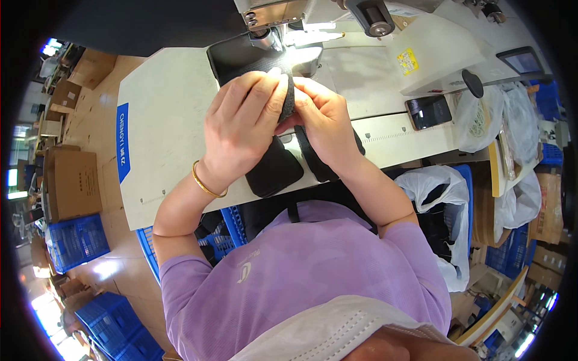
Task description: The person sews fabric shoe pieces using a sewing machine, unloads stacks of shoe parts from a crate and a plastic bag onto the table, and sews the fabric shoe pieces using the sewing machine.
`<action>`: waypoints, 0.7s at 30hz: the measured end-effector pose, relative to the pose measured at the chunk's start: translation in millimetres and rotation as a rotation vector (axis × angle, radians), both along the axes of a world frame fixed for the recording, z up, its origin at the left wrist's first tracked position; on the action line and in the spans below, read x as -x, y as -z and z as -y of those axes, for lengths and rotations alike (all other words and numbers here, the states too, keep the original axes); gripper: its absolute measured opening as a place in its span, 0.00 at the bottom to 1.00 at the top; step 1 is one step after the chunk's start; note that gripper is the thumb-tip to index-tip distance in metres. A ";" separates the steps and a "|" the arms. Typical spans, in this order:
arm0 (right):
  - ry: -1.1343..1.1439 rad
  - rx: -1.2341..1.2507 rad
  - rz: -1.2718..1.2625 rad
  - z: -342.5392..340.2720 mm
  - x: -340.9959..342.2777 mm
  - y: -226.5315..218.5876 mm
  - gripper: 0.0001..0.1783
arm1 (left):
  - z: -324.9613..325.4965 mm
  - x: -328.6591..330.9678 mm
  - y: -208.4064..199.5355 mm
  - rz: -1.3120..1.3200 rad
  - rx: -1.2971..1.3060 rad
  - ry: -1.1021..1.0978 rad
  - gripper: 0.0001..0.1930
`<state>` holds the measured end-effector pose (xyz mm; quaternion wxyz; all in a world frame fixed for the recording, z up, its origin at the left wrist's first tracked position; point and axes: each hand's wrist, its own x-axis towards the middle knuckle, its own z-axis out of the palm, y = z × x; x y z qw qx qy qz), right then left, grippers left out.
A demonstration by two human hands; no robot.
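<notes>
My left hand (pixel 241 123) and my right hand (pixel 325 123) meet just in front of the sewing machine's needle area (pixel 268 39). Between them they grip a black fabric piece (pixel 289 101), its edge pinched by the fingers of both hands. Part of it is hidden behind my left fingers. Under the machine head lies a dark flat plate (pixel 226 59), brightly lit by the lamp. Below my hands, at the table's front edge, rest a black padded piece (pixel 274 171) and a second black piece (pixel 313 156), partly covered by my right hand.
The white sewing table (pixel 156 120) spreads to the left. A phone (pixel 428 112) lies right of my right hand, near clear plastic bags (pixel 481 120). Below the table's right side hangs a white bag (pixel 460 240) with black pieces. A blue basket (pixel 147 243) stands under the left edge.
</notes>
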<state>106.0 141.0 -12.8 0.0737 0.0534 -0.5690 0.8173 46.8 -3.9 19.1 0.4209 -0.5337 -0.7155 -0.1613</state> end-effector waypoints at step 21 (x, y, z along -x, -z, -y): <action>0.472 -1.169 -0.323 -78.2 -41.2 54.0 0.40 | 20.8 62.1 23.3 1.705 -0.906 0.217 0.22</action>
